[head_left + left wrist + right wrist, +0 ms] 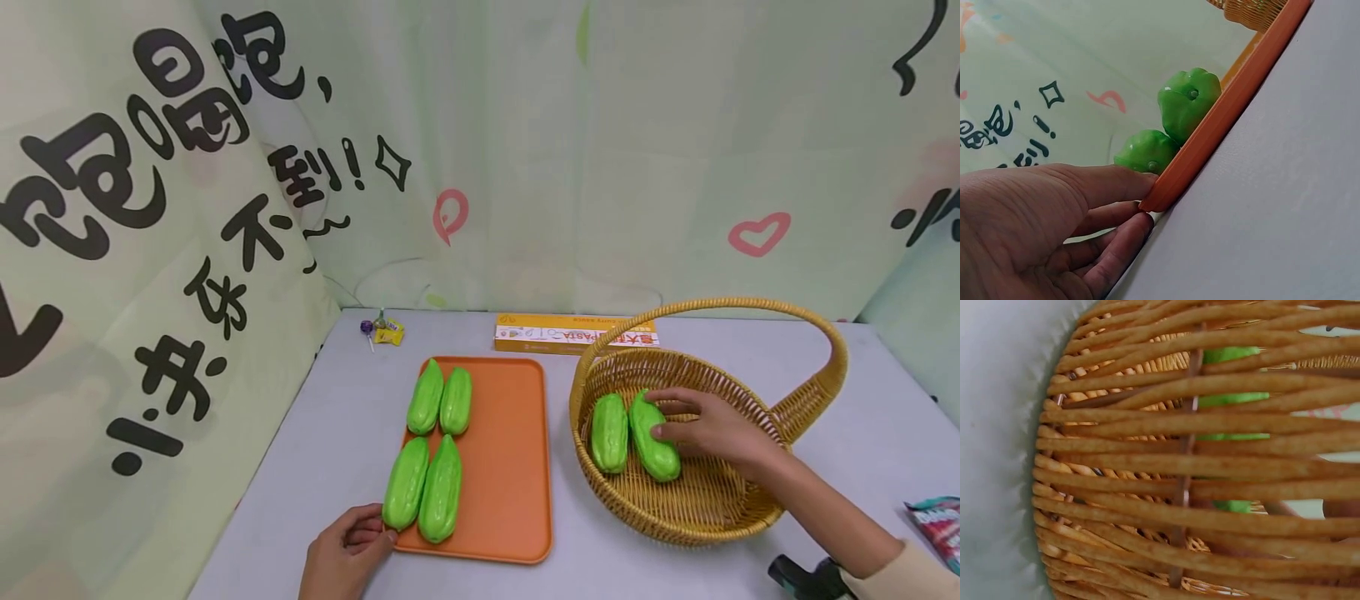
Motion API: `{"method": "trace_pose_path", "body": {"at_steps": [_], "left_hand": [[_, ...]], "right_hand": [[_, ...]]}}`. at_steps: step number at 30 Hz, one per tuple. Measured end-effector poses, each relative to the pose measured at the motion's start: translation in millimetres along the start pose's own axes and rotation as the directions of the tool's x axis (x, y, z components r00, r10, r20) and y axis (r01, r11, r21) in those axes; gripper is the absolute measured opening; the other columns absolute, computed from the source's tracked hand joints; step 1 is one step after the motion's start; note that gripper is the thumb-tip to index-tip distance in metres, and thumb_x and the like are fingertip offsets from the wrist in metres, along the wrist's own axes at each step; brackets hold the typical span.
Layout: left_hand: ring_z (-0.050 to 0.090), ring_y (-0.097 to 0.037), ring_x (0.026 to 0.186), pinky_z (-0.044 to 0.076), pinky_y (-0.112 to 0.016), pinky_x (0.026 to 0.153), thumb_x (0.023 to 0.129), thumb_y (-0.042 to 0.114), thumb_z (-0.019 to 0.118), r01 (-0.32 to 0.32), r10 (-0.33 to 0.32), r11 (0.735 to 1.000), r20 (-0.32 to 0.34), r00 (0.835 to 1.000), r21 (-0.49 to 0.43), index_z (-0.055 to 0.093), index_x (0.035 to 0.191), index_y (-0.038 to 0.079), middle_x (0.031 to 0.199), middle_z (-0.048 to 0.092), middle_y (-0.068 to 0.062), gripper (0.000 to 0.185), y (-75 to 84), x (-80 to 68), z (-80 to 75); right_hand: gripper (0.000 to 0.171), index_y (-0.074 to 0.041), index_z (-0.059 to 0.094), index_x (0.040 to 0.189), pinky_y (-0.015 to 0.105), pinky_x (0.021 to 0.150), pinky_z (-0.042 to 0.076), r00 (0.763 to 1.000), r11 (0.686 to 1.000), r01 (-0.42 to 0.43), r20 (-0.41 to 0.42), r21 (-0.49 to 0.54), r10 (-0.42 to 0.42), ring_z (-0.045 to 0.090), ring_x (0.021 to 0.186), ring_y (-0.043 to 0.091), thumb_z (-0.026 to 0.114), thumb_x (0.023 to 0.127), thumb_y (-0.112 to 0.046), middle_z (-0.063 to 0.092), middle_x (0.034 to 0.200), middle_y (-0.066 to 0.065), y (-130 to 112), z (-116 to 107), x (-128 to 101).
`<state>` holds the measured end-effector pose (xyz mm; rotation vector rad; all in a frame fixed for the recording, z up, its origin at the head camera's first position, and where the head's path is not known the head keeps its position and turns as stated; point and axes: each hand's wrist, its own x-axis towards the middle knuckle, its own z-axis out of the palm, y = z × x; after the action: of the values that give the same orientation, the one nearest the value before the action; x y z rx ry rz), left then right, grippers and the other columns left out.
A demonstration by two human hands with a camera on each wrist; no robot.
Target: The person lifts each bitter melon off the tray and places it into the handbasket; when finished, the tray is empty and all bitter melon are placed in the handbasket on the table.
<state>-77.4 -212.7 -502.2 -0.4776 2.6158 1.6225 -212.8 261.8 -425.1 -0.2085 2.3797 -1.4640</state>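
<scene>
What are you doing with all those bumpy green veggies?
A person sits at a grey table. The right hand reaches into the wicker basket and grips one of the two green gourds lying there. The left hand pinches the near corner of the orange tray, where four more gourds lie in pairs. A yellow box and some sweets sit at the back.

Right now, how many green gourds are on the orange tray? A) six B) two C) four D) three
C: four green gourds lie in two pairs on the orange tray; two more gourds sit in the wicker basket, not on the tray.
</scene>
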Motion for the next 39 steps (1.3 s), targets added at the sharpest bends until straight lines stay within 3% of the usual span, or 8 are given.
{"method": "trace_pose_path", "body": {"at_steps": [6,10,15,19,24,29,34,39], "left_hand": [[0.063,-0.015,0.083,0.054,-0.022,0.072,0.079,0.030,0.084,-0.007,0.007,1.000,0.005,1.000,0.003,0.071,0.116,0.006,0.093,0.065,-0.001,0.046,1.6,-0.6,-0.6],[0.063,-0.014,0.084,0.054,-0.022,0.072,0.079,0.031,0.084,-0.006,0.006,1.000,0.001,1.000,0.009,0.071,0.116,0.007,0.093,0.065,-0.001,0.045,2.0,-1.2,-0.5],[0.063,-0.015,0.084,0.054,-0.022,0.072,0.079,0.030,0.084,-0.002,0.002,1.000,-0.001,1.000,-0.003,0.071,0.116,0.006,0.093,0.065,-0.002,0.046,2.2,-1.8,0.1],[0.063,-0.015,0.084,0.054,-0.023,0.072,0.079,0.030,0.084,-0.003,0.003,1.000,0.002,1.000,-0.009,0.071,0.116,0.006,0.093,0.065,-0.002,0.046,1.7,-1.4,1.4],[0.064,-0.014,0.083,0.054,-0.023,0.072,0.080,0.027,0.084,-0.017,0.017,1.000,-0.011,1.000,0.000,0.071,0.115,0.007,0.093,0.066,-0.001,0.043,1.1,-0.4,0.8],[0.063,-0.014,0.083,0.054,-0.023,0.073,0.079,0.025,0.084,-0.026,0.026,1.000,-0.027,0.999,0.009,0.072,0.115,0.008,0.092,0.066,0.000,0.042,0.9,1.0,0.1],[0.063,-0.014,0.083,0.054,-0.023,0.072,0.079,0.026,0.084,-0.016,0.016,1.000,-0.027,0.999,0.009,0.071,0.115,0.007,0.092,0.066,-0.001,0.042,1.7,-0.1,-0.4],[0.063,-0.015,0.083,0.054,-0.023,0.072,0.079,0.025,0.084,-0.006,0.006,1.000,-0.022,1.000,0.003,0.071,0.115,0.006,0.092,0.065,-0.001,0.042,2.4,-1.2,0.8]], "right_hand": [[0.064,-0.007,0.048,0.145,0.048,0.085,0.054,0.993,0.982,0.086,-0.065,-0.169,-0.098,0.052,0.119,0.048,0.073,0.092,-0.031,0.045,0.141,0.028,-15.3,-4.1,-10.8],[0.058,-0.014,0.052,0.142,0.045,0.087,0.053,0.978,0.964,0.176,-0.080,-0.197,-0.195,0.054,0.122,0.039,0.072,0.092,-0.035,0.052,0.141,0.013,-46.8,7.8,-27.1],[0.054,-0.013,0.055,0.138,0.031,0.088,0.053,0.952,0.952,0.305,0.003,-0.025,-0.305,0.057,0.120,0.030,0.076,0.089,-0.026,0.057,0.135,0.007,-89.6,52.9,-39.2],[0.057,-0.014,0.053,0.139,0.036,0.095,0.050,0.930,0.933,0.340,0.103,0.121,-0.352,0.053,0.124,0.030,0.078,0.088,-0.022,0.054,0.139,0.006,-105.4,103.4,-33.4],[0.057,-0.020,0.055,0.139,0.048,0.097,0.047,0.941,0.943,0.255,0.168,0.216,-0.293,0.045,0.131,0.036,0.078,0.087,-0.026,0.049,0.144,0.003,-102.7,170.3,-12.6],[0.060,-0.019,0.057,0.139,0.054,0.095,0.046,0.965,0.960,0.228,0.090,0.163,-0.244,0.047,0.128,0.042,0.080,0.084,-0.029,0.046,0.146,0.011,-88.3,219.7,12.8],[0.060,-0.014,0.058,0.137,0.052,0.099,0.044,0.970,0.963,0.236,0.034,0.131,-0.242,0.053,0.124,0.034,0.082,0.083,-0.027,0.050,0.142,0.013,-76.3,243.2,24.4],[0.059,-0.013,0.059,0.136,0.043,0.091,0.050,0.970,0.966,0.238,0.025,0.104,-0.242,0.057,0.116,0.024,0.082,0.083,-0.027,0.058,0.132,0.006,-72.3,249.3,28.0]]}}
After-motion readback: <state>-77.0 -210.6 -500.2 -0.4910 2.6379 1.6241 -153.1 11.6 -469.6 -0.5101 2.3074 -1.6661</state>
